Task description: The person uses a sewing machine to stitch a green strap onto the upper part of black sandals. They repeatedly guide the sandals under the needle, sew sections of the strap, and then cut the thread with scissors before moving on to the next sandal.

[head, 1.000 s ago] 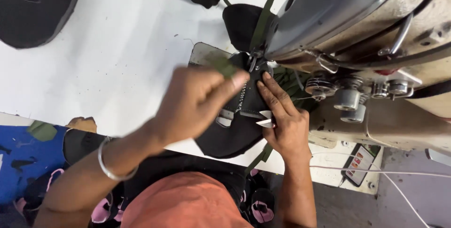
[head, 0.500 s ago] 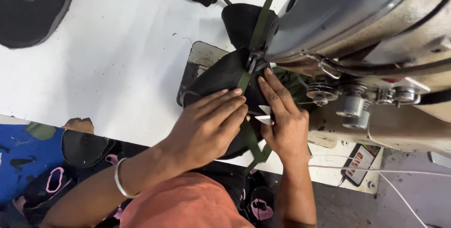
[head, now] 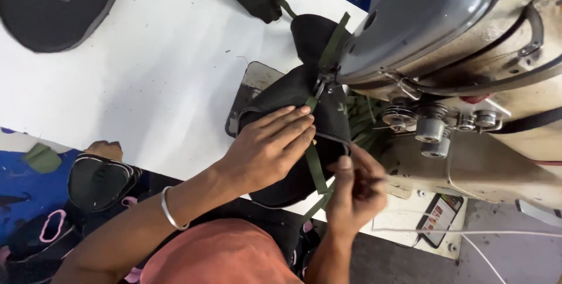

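Since half a second ago, your right hand (head: 354, 187) has slid off the black piece (head: 293, 137) toward you; it now sits at the piece's near right edge, fingers pinched together, though what they grip is too blurred to tell. Your left hand (head: 266, 146) has stayed flat on the piece, fingers spread and pressing, nothing clasped. The piece lies on the plate (head: 249, 88) under the sewing machine (head: 445, 38), with the green strap (head: 316, 167) running across it to the needle area. No containers show. Left of the machine the white table (head: 146, 67) carries more black pieces (head: 58, 9) at its far edge. A phone (head: 439, 219) lies below the machine, right of your right hand. The machine head hides the piece's far right part.
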